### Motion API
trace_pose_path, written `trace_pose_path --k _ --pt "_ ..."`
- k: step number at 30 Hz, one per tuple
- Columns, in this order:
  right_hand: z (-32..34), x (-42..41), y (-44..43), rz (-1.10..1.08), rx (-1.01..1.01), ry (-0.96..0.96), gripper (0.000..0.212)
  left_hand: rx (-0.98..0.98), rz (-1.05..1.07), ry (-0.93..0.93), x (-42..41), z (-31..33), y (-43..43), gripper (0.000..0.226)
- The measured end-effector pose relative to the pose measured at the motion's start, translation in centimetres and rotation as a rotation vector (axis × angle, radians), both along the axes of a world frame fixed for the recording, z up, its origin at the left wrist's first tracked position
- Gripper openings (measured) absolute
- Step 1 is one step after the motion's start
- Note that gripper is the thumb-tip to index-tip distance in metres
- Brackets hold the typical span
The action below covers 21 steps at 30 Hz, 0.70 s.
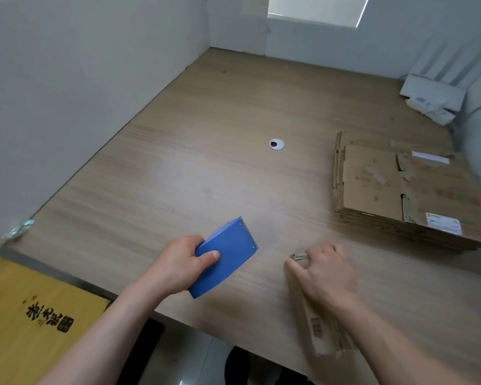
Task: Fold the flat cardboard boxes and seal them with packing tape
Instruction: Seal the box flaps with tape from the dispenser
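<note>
left grip [184, 262] clasps the dispenser [228, 254], ready for taping, while right grip [325, 276] clutches a box [317, 329], steadying it on the bench [206, 162].

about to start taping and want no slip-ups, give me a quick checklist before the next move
1. Tape dispenser gripped by the left hand: ok.
2. Right hand holds the cardboard box on the desk: ok.
3. Box folded into shape: cannot tell, blurred.
4. Tape end free at the dispenser: cannot tell, hidden.
5. Stack of flat boxes apart from the work spot: ok.
</note>
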State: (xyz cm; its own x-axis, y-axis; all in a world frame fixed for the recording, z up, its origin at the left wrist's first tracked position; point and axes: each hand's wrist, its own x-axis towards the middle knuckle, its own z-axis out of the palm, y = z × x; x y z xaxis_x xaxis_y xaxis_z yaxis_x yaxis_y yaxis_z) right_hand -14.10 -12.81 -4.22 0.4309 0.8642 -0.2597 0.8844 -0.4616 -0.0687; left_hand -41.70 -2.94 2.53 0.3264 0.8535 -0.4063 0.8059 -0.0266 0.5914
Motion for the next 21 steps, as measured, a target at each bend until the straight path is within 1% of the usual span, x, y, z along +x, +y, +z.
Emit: trace_pose_path --k 2,4,5,6,7,8,9,10,12,14,15,17,21 --pt "0.3 1.1 -0.9 -0.079 -0.028 -0.016 0.074 -0.017 -0.069 -0.013 0.6 0.4 0.1 0.029" --pt "0.5 1.8 -1.5 -0.083 -0.039 -0.021 0.076 -0.033 -0.152 -0.023 1.3 0.8 0.3 0.029" --pt "0.8 2.0 -1.8 -0.076 0.0 0.001 0.076 -0.048 -0.195 -0.036 1.7 1.0 0.3 0.029" --pt "1.4 2.0 -1.9 -0.072 0.093 0.063 0.075 -0.065 -0.237 -0.051 2.0 1.2 0.5 0.028" --pt "2.1 1.9 -2.0 -0.072 0.233 0.175 0.073 -0.081 -0.276 -0.068 2.5 1.5 0.6 0.028" --pt "2.8 1.7 -2.2 -0.095 0.383 0.338 0.067 -0.092 -0.311 -0.085 3.0 1.8 0.7 0.028" --pt "3.6 1.2 -2.4 -0.151 0.486 0.544 0.056 -0.101 -0.341 -0.101 3.6 2.2 0.9 0.029" --pt "4.5 0.6 -2.5 -0.22 0.514 0.753 0.045 -0.106 -0.372 -0.115 4.2 2.6 1.0 0.03" --pt "5.5 -0.4 -2.6 -0.359 0.474 1.121 0.034 -0.121 -0.436 -0.135 5.6 3.3 1.2 0.035" --pt "6.1 -0.6 -2.9 -0.507 0.476 1.396 0.029 -0.144 -0.487 -0.168 6.8 3.9 1.4 0.034" --pt "6.3 -0.4 -3.1 -0.568 0.504 1.475 0.032 -0.156 -0.506 -0.184 7.4 4.2 1.4 0.031" --pt "6.6 0.2 -3.7 -0.628 0.553 1.564 0.037 -0.178 -0.539 -0.211 8.5 4.5 1.5 0.029" --pt "7.0 1.6 -5.2 -0.642 0.574 1.636 0.032 -0.219 -0.599 -0.233 10.6 4.6 1.3 0.027"
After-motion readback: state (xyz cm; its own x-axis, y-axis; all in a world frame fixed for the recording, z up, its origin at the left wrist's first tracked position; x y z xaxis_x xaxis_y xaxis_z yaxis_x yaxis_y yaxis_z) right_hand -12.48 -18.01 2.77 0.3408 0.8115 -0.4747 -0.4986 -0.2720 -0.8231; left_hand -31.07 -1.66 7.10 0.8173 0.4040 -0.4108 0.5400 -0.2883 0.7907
